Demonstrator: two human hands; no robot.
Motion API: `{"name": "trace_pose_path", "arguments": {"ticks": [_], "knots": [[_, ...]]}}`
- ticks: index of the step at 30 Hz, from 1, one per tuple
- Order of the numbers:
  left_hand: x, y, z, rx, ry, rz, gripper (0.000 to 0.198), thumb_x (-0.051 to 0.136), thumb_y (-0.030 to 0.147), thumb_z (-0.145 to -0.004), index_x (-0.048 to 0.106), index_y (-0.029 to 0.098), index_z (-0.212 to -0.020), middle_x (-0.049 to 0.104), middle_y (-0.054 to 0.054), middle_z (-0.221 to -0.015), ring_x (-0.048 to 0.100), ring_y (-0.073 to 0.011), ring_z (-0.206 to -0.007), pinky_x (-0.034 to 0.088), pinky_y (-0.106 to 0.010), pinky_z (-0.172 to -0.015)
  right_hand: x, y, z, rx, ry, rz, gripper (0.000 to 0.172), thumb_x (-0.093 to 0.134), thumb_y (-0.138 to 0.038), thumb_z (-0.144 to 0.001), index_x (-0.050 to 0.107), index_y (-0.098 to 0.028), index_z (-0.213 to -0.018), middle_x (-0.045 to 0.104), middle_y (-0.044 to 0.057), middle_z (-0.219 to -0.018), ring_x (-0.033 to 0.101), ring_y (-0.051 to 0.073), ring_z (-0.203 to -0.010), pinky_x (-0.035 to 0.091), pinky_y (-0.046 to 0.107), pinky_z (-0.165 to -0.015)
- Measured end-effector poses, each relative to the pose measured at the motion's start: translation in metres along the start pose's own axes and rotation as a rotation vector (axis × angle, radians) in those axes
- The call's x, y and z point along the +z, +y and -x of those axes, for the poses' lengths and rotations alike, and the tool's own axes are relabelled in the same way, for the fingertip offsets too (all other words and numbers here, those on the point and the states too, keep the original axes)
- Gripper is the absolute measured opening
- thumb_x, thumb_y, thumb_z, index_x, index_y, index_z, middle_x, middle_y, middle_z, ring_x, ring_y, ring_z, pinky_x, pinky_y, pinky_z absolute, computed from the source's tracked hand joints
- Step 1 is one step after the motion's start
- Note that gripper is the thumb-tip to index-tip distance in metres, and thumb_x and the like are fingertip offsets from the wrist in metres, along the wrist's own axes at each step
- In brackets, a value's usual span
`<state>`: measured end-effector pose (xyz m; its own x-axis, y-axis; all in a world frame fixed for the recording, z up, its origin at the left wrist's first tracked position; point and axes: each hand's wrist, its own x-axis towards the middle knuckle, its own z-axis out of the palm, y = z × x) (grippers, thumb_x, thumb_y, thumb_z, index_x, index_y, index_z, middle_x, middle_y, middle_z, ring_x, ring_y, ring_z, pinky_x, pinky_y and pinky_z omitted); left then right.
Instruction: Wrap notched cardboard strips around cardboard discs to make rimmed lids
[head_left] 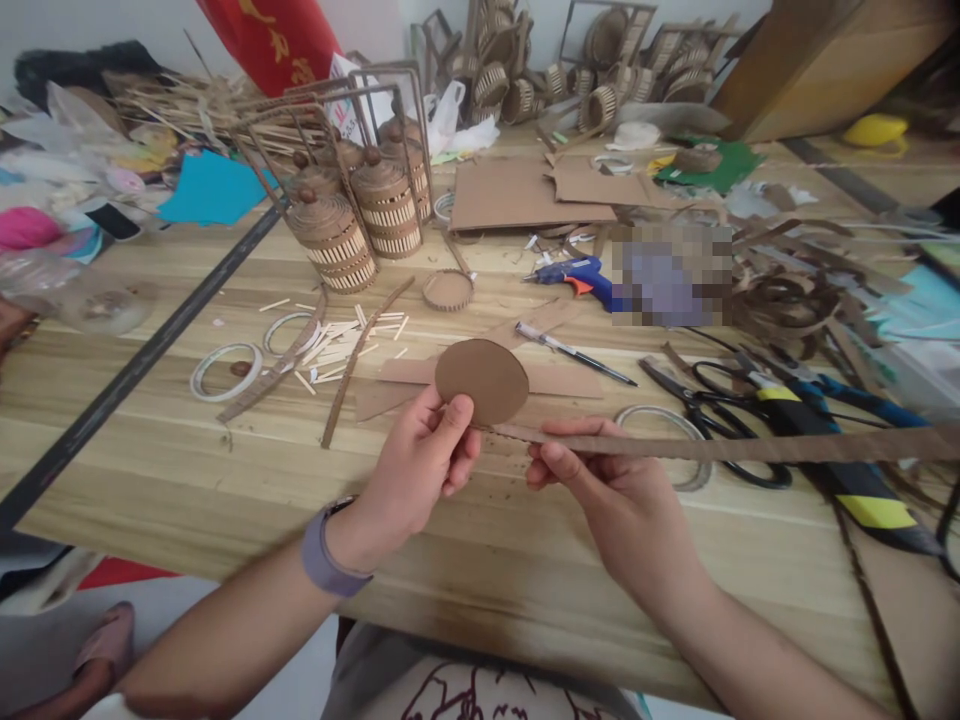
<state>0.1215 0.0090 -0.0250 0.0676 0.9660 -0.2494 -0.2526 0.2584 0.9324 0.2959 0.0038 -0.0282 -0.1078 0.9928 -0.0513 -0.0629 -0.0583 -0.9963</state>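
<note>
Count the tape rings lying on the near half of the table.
3. One tape ring lies far left, a second ring sits just right of it, and a third ring is partly behind the right hand. Others may hide in the far clutter.

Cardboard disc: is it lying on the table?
No, the left hand holds the cardboard disc up off the table; the right hand holds a cardboard strip.

Craft workshop: glue gun [574,277], scissors [705,410], cardboard scraps [780,290].
</note>
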Motion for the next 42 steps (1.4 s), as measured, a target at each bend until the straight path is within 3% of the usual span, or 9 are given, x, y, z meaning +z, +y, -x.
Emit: {"name": "trace_pose_path", "arguments": {"ticks": [8, 18, 32, 42], "knots": [[0.000, 0.004, 0.006, 0.077, -0.060, -0.229, 0.031, 0.054, 0.047, -0.095, 0.049, 0.019, -0.085, 0.051, 0.009, -0.057, 0.041, -0.0018, -0.037, 0.028, -0.010, -0.035, -0.003, -0.004, 0.000, -0.045, 0.026, 0.064, 0.028, 0.074, -0.043, -0.081, 0.063, -0.019, -0.090, 0.072, 0.000, -0.061, 0.070, 0.015, -0.058, 0.059, 0.024, -0.057], [-0.001, 0.004, 0.006, 0.089, -0.074, -0.251, 0.030, 0.051, 0.047, -0.097, 0.048, 0.019, -0.087, 0.051, 0.009, -0.058, 0.040, -0.0021, -0.037, 0.028, -0.011, -0.034, -0.008, -0.006, -0.002, -0.025, 0.013, 0.145, 0.033, 0.072, -0.048, -0.080, 0.064, -0.018, -0.088, 0.070, 0.002, -0.058, 0.069, 0.017, -0.055, 0.055, 0.025, -0.053], [-0.005, 0.004, 0.006, 0.096, -0.129, -0.400, 0.028, 0.048, 0.046, -0.097, 0.049, 0.018, -0.089, 0.051, 0.008, -0.059, 0.042, -0.0033, -0.038, 0.030, -0.013, -0.036, -0.011, -0.003, -0.003, -0.032, -0.031, 0.146, 0.026, 0.070, -0.042, -0.083, 0.063, -0.018, -0.089, 0.070, 0.000, -0.059, 0.067, 0.014, -0.056, 0.053, 0.022, -0.053], [-0.009, 0.000, 0.006, 0.117, -0.146, -0.584, 0.029, 0.045, 0.045, -0.097, 0.047, 0.020, -0.083, 0.051, 0.007, -0.058, 0.047, -0.0074, -0.041, 0.035, -0.018, -0.040, -0.015, -0.006, -0.007, -0.062, -0.127, 0.393, 0.018, 0.062, -0.036, -0.085, 0.060, -0.019, -0.078, 0.066, 0.001, -0.061, 0.064, 0.016, -0.055, 0.050, 0.024, -0.050]]}}
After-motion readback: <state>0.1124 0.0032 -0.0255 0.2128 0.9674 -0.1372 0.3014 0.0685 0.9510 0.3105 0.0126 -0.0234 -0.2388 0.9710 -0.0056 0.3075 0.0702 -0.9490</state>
